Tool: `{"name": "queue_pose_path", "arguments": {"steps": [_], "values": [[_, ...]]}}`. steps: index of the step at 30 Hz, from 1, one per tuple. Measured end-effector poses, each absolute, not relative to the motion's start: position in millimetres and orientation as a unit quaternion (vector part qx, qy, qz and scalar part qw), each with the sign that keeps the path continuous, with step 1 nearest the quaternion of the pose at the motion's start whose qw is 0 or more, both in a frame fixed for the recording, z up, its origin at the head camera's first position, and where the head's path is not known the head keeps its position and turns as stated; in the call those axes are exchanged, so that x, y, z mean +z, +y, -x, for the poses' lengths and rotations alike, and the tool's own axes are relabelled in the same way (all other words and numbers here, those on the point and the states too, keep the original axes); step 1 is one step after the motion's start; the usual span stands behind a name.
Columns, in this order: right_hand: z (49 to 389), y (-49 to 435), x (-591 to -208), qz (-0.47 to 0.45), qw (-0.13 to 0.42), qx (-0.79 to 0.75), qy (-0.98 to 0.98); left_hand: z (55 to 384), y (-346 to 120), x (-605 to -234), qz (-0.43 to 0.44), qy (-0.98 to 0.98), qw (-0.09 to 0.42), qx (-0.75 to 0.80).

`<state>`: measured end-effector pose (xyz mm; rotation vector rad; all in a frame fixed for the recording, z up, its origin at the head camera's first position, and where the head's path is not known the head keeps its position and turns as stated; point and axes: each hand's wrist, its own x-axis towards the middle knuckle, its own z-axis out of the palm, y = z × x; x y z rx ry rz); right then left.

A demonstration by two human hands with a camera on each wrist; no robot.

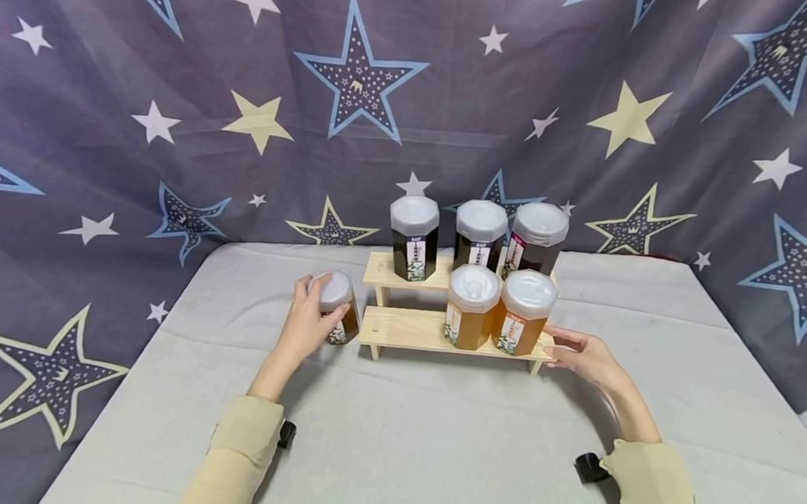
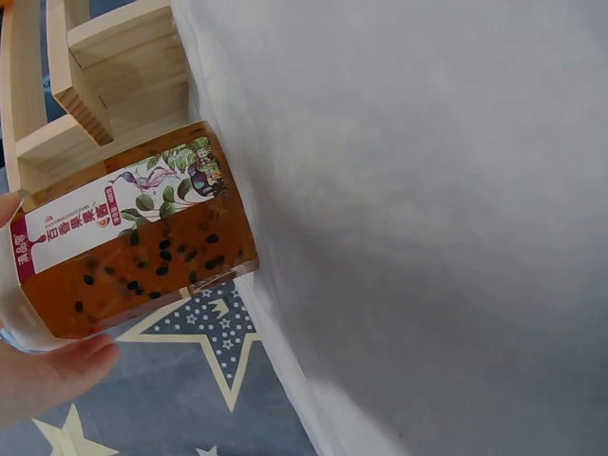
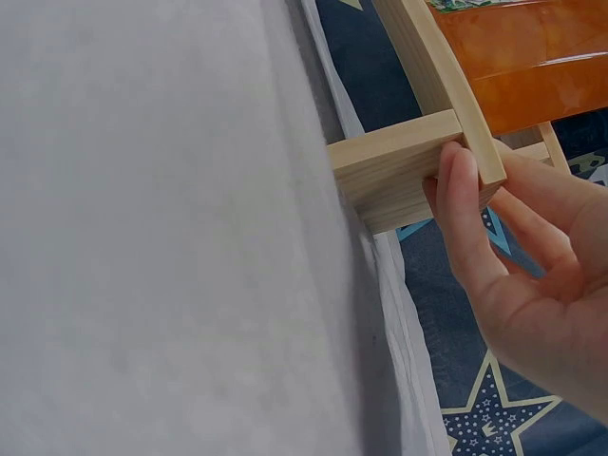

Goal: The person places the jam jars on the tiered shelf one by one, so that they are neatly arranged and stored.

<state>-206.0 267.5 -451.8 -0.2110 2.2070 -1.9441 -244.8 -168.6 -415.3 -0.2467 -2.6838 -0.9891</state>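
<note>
My left hand (image 1: 303,327) grips a jar of amber jam with dark seeds (image 2: 157,242) around its white lid, just left of a two-step wooden stand (image 1: 405,328). The jar is upright at the table; whether its base touches the cloth I cannot tell. With thumb and fingers, my right hand (image 1: 589,362) pinches the right end of the stand's lower step, seen close in the right wrist view. Two amber jars stand on that step: one left (image 1: 467,323), one right (image 1: 519,330). Three dark jars sit on the upper step: left (image 1: 413,253), middle (image 1: 480,234), right (image 1: 536,238).
A pale cloth (image 1: 432,441) covers the table. Behind it hangs a dark curtain (image 1: 452,154) with printed stars. The bare left part of the lower step lies beside the left hand's jar. A black strap piece (image 1: 590,468) shows at the right wrist.
</note>
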Motion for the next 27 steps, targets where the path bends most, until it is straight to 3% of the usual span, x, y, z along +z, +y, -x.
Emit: {"name": "queue_pose_path", "arguments": {"steps": [27], "values": [[206.6,266.8,-450.9,0.062,0.102,-0.653,0.748,246.2,-169.0,-413.4,0.064,-0.923,0.119,-0.361]]}}
